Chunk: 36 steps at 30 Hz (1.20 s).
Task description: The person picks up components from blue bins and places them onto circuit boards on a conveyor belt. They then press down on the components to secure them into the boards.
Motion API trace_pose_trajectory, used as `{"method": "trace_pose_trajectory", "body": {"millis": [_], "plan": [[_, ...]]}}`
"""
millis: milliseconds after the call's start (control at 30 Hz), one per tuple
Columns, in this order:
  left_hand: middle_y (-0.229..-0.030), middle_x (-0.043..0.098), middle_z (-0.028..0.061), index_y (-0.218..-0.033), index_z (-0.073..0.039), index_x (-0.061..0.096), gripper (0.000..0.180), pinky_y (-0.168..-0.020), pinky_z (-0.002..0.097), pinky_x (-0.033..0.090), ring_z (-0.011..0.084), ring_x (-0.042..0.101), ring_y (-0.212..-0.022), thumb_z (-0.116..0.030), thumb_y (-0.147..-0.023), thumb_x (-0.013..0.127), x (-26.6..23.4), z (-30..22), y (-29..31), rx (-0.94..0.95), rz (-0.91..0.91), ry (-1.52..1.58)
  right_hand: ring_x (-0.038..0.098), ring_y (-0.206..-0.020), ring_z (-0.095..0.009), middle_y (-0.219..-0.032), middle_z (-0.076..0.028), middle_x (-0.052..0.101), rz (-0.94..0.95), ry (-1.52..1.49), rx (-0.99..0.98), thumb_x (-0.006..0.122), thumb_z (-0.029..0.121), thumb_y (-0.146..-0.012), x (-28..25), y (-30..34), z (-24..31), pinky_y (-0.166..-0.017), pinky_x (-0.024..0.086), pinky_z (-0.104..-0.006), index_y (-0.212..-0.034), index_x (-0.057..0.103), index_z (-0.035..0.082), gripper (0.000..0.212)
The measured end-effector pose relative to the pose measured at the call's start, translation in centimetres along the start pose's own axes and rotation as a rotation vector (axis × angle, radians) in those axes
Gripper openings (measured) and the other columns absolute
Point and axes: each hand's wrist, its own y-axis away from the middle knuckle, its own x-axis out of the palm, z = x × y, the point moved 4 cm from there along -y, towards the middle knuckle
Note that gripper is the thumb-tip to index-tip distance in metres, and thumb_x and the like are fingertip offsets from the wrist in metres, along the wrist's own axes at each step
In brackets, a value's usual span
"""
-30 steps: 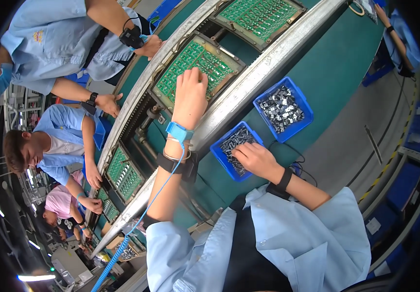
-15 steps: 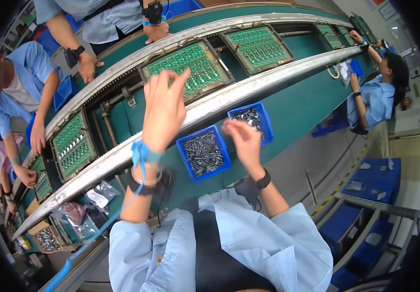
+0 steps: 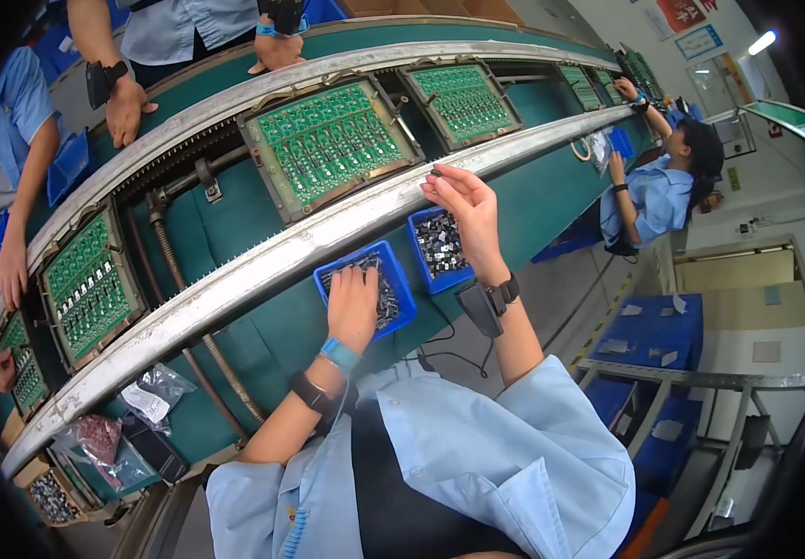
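Observation:
My left hand reaches into a blue bin of small dark metallic parts. Its fingers are stretched slightly apart over the parts, and its thumb is hidden. Just above the second blue bin, which holds black and silver parts, my right hand is raised with thumb and forefinger pinched on a small dark component. Beyond it, across the metal rail, a framed panel of green circuit boards lies on the line.
More framed boards sit farther right, and another board frame lies to the left. Co-workers' hands rest across the line. Plastic bags and a box of parts stand lower left. A blue coiled cord runs from my left wrist.
My left hand has come back from above the boards into the left bin. My right hand has risen from the right bin toward the rail with a small component.

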Motion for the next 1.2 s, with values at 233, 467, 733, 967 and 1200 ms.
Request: {"method": "trace_pose_trajectory", "body": {"millis": [233,467,733,967,1200], "plan": [[-0.088,0.058,0.0127,-0.096,-0.003,0.057,0.020,-0.081,0.0401,0.040,0.0285,0.053,-0.088,-0.005,-0.078,0.063,-0.2,1.6,-0.4,-0.014,0.041,0.077,0.068,-0.091,-0.018,-0.100,-0.013,0.069,0.024,0.130,0.023,0.061,0.009,-0.093,2.5,-3.4,-1.4,-0.087,0.055,-0.0301,-0.116,0.060,-0.005,0.026],[-0.088,0.057,0.0116,-0.099,-0.004,0.059,0.020,-0.080,0.0388,0.041,0.0280,0.053,-0.088,-0.005,-0.079,0.062,-0.6,3.0,-1.1,-0.052,0.018,0.217,0.067,-0.085,-0.016,-0.096,-0.012,0.069,0.084,0.195,0.032,0.061,0.011,-0.094,4.0,-6.8,-3.0,-0.082,0.055,-0.0278,-0.111,0.061,-0.004,0.023],[-0.089,0.057,0.0099,-0.100,-0.005,0.061,0.018,-0.080,0.0373,0.041,0.0273,0.052,-0.088,-0.006,-0.082,0.061,-0.2,2.8,-1.5,0.006,-0.029,0.254,0.068,-0.083,-0.016,-0.095,-0.012,0.070,0.101,0.286,0.007,0.062,0.009,-0.094,5.0,-8.2,-2.8,-0.078,0.055,-0.0268,-0.109,0.061,-0.004,0.020],[-0.090,0.058,0.0095,-0.098,-0.004,0.063,0.015,-0.080,0.0372,0.042,0.0268,0.052,-0.089,-0.009,-0.084,0.061,0.3,2.9,-1.7,-0.023,-0.027,0.297,0.068,-0.082,-0.017,-0.095,-0.013,0.070,0.123,0.698,-0.244,0.064,0.007,-0.091,6.7,-10.4,-3.2,-0.076,0.053,-0.0255,-0.104,0.063,-0.003,0.017],[-0.090,0.058,0.0092,-0.097,-0.004,0.064,0.015,-0.080,0.0368,0.042,0.0265,0.052,-0.088,-0.009,-0.084,0.061,0.7,3.0,-1.6,-0.023,-0.043,0.305,0.063,-0.078,-0.028,-0.087,-0.011,0.063,0.139,1.044,-0.523,0.067,0.005,-0.085,8.2,-10.9,-3.8,-0.070,0.049,-0.0356,-0.086,0.066,0.002,0.003]]}}
